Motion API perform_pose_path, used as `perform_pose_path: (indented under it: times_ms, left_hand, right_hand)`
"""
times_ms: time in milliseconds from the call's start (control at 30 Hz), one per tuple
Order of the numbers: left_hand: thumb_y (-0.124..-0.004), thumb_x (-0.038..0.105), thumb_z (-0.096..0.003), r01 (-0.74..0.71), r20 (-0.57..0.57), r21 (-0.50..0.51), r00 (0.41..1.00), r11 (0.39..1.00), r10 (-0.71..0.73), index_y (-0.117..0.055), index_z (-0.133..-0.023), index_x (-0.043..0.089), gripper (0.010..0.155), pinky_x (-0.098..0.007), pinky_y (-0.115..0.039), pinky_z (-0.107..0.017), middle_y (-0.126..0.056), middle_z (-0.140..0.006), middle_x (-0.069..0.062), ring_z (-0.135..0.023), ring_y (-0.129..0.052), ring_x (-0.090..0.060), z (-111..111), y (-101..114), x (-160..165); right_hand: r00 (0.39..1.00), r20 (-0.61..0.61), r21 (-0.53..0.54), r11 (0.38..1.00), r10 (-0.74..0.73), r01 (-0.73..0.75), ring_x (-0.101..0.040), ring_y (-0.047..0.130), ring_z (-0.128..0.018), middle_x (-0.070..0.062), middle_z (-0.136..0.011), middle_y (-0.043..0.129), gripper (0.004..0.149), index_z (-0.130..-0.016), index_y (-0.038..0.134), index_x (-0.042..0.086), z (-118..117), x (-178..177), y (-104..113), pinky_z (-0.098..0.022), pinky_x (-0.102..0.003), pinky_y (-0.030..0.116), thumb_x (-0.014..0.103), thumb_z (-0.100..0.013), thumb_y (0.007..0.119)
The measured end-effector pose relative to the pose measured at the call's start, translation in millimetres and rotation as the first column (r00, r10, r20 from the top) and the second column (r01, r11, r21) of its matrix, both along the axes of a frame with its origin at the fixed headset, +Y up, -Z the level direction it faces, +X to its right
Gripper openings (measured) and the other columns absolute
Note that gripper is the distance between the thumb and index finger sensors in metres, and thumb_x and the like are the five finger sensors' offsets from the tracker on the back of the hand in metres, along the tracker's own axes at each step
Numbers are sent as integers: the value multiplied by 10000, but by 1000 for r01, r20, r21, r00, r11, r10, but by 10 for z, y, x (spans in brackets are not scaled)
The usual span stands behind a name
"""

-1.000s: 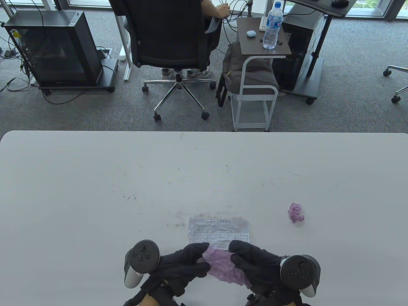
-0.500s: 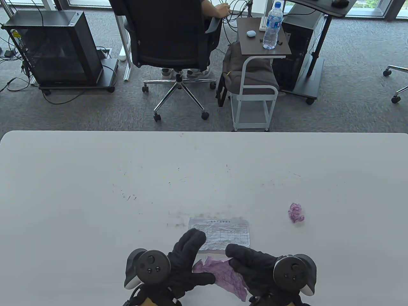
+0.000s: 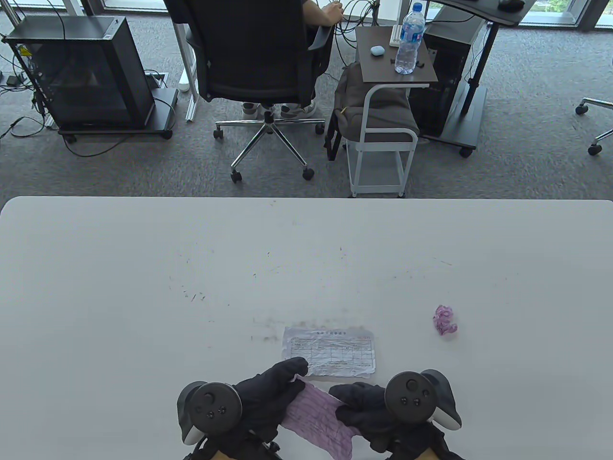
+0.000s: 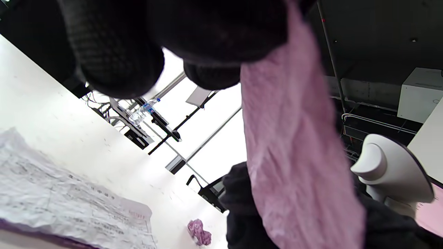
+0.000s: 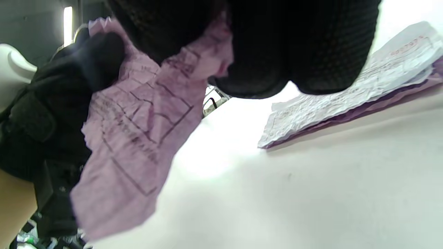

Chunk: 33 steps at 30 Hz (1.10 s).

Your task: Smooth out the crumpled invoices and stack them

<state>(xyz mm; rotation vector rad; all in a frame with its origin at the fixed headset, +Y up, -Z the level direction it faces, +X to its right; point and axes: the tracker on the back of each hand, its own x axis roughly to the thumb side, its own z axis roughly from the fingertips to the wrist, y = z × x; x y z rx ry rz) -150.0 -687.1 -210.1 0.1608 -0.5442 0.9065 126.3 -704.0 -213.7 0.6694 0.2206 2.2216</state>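
Since half a second ago the pink invoice [image 3: 318, 421] has gone from a loose crumple to a sheet pulled nearly flat between the two hands, and the right hand's tracker has swung toward the middle. The left hand [image 3: 261, 400] grips the sheet's left edge, fingers closed over it; the right hand [image 3: 366, 407] grips the opposite edge, fingers likewise curled shut on the paper. In the right wrist view the pink invoice [image 5: 135, 138] hangs above the counter [image 5: 277, 193], its printed grid still creased.

Just beyond the hands, the flattened white invoice [image 3: 329, 351] lies face up on the counter [image 3: 143, 287]; the right wrist view shows a purple edge under it, perhaps another sheet. Well to the right sits one crumpled pink ball [image 3: 445, 320].

Count: one invoice in hand, one white sheet visible on the stack, one ball still crumpled.
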Motion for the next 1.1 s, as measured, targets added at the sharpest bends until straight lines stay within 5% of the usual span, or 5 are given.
perform_pose_path:
  times_ms: [100, 233, 567, 867, 1100]
  left_hand:
    - [-748, 244, -576, -12, -46, -42, 999, 999, 10, -700, -988, 78, 447, -356, -943, -316, -894, -731, -140, -163, -979, -68, -35, -63, -58]
    - [-749, 251, -579, -38, -79, -126, 996, 991, 29, -688, -998, 78, 457, -346, -947, -309, -893, -737, -124, -168, -989, -58, -99, -204, -88]
    - [-756, 231, -568, 303, -7, -231, 950, 925, -313, -664, -1024, 37, 504, -467, -898, -400, -894, -722, -150, -289, -1019, -167, -184, -497, -18]
    - [-778, 307, -574, 721, 268, -156, 689, 675, -674, -617, -1094, 297, 544, -578, -709, -599, -390, -1105, -198, -871, -724, -434, -80, -586, 358]
    - [-784, 342, -576, 820, 402, -178, 565, 544, -721, -609, -1103, 273, 559, -624, -569, -661, -150, -1122, -192, -984, -389, -555, -86, -761, 507]
  right_hand:
    - [980, 87, -11, 984, -176, 178, -331, 950, -609, -239, -861, 827, 412, -906, 723, 134, -33, 140, 13, -411, -469, 872, 266, -524, 802]
    - [950, 180, 13, 966, -255, 257, -207, 1022, -368, -170, -648, 976, 421, -878, 755, 61, -50, 268, 25, -255, -356, 919, 242, -506, 831]
    - [958, 135, -156, 960, 254, -232, -162, 993, -282, -120, -560, 987, 416, -872, 768, 57, -133, 297, -258, -206, -326, 897, 258, -512, 829]
    - [878, 68, -211, 867, 474, -452, -173, 995, -299, -116, -575, 984, 417, -872, 767, 72, -158, 88, -548, -221, -338, 898, 265, -508, 830]
    - [865, 87, -145, 865, 494, -480, -174, 999, -303, -111, -578, 986, 418, -870, 769, 79, -177, 1, -568, -224, -338, 901, 273, -505, 832]
